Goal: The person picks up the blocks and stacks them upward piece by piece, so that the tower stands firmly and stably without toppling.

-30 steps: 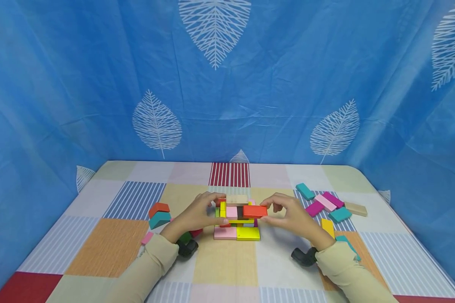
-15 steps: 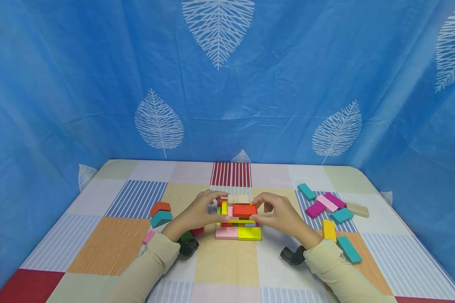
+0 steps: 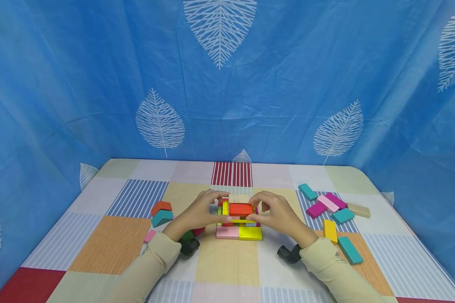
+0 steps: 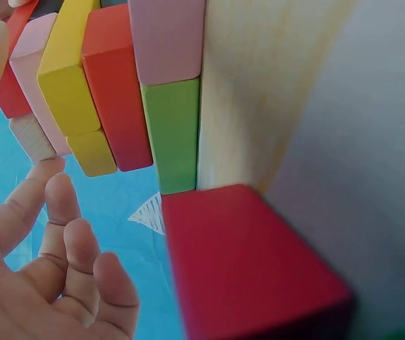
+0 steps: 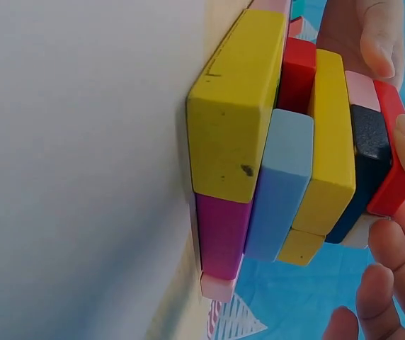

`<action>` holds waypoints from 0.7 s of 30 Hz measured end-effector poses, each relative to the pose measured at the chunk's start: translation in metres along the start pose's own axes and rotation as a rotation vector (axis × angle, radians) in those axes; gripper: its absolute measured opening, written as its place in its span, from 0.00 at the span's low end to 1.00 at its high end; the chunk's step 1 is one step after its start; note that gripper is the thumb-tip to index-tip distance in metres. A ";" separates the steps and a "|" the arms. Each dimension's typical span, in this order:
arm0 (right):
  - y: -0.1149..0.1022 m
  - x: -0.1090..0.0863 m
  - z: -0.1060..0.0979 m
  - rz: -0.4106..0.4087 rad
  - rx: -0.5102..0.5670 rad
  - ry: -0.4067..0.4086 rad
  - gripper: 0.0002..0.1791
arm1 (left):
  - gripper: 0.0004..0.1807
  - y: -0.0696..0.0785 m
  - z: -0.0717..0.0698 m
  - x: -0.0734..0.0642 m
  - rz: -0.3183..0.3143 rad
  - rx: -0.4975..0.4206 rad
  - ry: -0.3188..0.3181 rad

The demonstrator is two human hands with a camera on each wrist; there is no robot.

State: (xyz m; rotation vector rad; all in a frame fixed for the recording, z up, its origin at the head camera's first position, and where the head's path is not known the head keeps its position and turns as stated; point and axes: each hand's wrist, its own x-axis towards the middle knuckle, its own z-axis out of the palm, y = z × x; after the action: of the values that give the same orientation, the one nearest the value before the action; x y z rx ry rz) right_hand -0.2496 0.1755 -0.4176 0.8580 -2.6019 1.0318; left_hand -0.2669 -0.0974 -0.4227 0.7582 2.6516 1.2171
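Observation:
A layered stack of coloured wooden blocks stands mid-table, its bottom front showing a pink block [image 3: 227, 232] and a yellow block [image 3: 250, 233]. Across the top lies a red block [image 3: 241, 209], in front of a bare-wood block [image 3: 239, 198]. My right hand [image 3: 276, 213] pinches the red block's right end, thumb on its face in the right wrist view. Under it shows a black block [image 5: 372, 138]. My left hand [image 3: 200, 211] flanks the stack, with an index fingertip at the bare-wood block in the left wrist view; its other fingers are loosely bent and hold nothing.
On the right lie loose blocks, including a teal block [image 3: 350, 250], an orange-yellow block [image 3: 330, 231] and a magenta block [image 3: 316, 209]. To the left are an orange block [image 3: 161, 207] and a teal block [image 3: 161, 218]. A crimson block [image 4: 248, 262] lies near my left wrist.
My right hand has moved left with the red block, bringing it from the stack's right side to over its middle. My left hand has stayed beside the stack.

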 end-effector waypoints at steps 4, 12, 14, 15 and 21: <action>0.001 0.003 -0.001 0.017 0.033 -0.015 0.21 | 0.38 0.000 0.000 0.000 0.001 0.000 0.003; 0.011 0.007 -0.004 0.087 0.151 -0.118 0.37 | 0.38 0.001 0.002 0.001 -0.018 -0.016 0.011; 0.014 0.008 -0.003 0.098 0.179 -0.134 0.36 | 0.37 0.001 0.002 0.001 -0.018 -0.015 0.012; 0.015 0.008 -0.002 0.101 0.190 -0.139 0.35 | 0.37 0.001 0.002 0.001 -0.017 -0.014 0.013; 0.019 0.008 0.000 0.113 0.215 -0.143 0.33 | 0.36 0.000 0.003 0.001 -0.016 -0.019 0.014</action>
State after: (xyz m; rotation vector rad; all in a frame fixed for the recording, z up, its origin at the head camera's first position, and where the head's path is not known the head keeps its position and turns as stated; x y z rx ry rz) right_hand -0.2673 0.1829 -0.4247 0.8693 -2.7199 1.3483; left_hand -0.2671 -0.0952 -0.4244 0.7270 2.6480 1.2456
